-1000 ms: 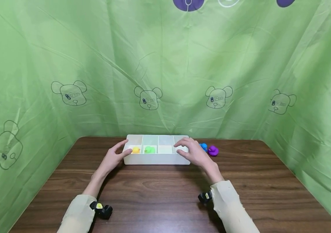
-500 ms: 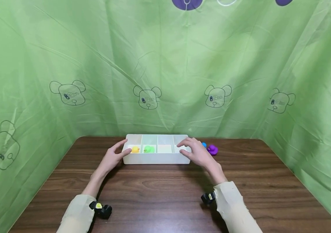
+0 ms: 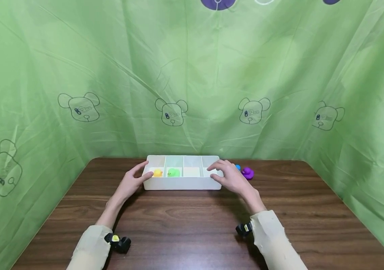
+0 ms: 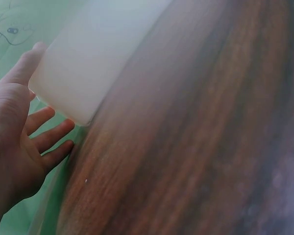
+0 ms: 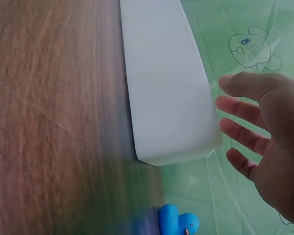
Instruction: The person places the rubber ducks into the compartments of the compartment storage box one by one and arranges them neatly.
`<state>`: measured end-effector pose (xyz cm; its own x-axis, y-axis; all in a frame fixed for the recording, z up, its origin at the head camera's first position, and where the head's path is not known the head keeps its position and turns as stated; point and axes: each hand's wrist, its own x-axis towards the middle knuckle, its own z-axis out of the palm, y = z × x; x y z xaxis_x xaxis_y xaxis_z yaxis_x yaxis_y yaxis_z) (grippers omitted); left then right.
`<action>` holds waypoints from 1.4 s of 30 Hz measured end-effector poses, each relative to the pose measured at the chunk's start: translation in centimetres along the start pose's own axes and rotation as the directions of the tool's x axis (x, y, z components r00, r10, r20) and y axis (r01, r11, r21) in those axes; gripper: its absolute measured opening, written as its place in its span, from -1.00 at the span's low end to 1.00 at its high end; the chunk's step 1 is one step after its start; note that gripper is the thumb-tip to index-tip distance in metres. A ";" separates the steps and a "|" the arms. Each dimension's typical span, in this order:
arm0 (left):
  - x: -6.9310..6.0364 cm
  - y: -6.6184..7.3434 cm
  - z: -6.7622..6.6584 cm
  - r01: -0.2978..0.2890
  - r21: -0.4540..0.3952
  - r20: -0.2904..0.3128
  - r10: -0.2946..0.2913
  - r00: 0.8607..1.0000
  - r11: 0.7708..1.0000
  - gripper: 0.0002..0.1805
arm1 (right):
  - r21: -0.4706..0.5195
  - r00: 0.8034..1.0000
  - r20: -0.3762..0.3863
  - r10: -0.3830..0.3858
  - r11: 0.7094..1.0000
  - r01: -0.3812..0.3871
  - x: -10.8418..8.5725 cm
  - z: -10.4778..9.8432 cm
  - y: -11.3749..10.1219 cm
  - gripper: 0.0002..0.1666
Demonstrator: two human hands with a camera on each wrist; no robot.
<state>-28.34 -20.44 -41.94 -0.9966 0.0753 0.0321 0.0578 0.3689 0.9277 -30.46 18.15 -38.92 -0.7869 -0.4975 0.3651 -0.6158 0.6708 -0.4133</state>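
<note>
The white box (image 3: pixel 181 183) stood on the far half of the brown wooden table (image 3: pixel 178 225), its long side toward the person, and it was divided in four compartments. In the leftmost compartment there was a yellow duck (image 3: pixel 158 173), and in the second from the left a green duck (image 3: pixel 173 172). The left hand (image 3: pixel 131 183) was at the left end of the box, with its thumb over the front corner and its fingers spread along the end; thumb and fingers were apart, and I could not tell how firmly they pressed. The right hand (image 3: pixel 233 178) was at the other end, its fingertips over the rightmost compartment; the thumb stood apart from the slightly bent fingers, and nothing was held between them. Just beyond this hand, to the right of the box, a blue duck (image 5: pixel 170 220) was on the table, partly hidden in the head view, and a purple duck (image 3: pixel 247 173) was just beside it. Both arms wore pale sleeves (image 3: pixel 90 247), with a small black device (image 3: pixel 121 243) at each wrist. Behind the table hung a green cloth (image 3: pixel 192 75), printed with outlined animal heads
</note>
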 end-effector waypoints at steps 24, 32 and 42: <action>2.2 -3.8 0.1 -0.056 0.043 -0.042 0.058 0.997 0.997 -0.24 | 0.135 0.978 -0.107 0.178 0.977 -0.163 -0.9 -1.6 4.7 -0.74; 1.5 -2.4 0.0 -0.042 0.037 -0.034 0.043 0.998 0.998 -0.25 | 0.200 0.944 -0.159 0.291 0.945 -0.258 -1.8 -1.9 6.3 -0.73; 1.1 -1.8 0.1 -0.021 0.004 -0.014 0.021 1.000 1.000 -0.24 | 0.206 0.912 -0.203 0.355 0.927 -0.315 -2.9 -1.6 8.7 -0.70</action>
<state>-29.55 -20.97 -43.63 -0.9960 0.0696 0.0567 0.0786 0.3706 0.9255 -33.50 26.33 -42.25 -0.9287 -0.1039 0.3558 -0.3309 0.6651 -0.6694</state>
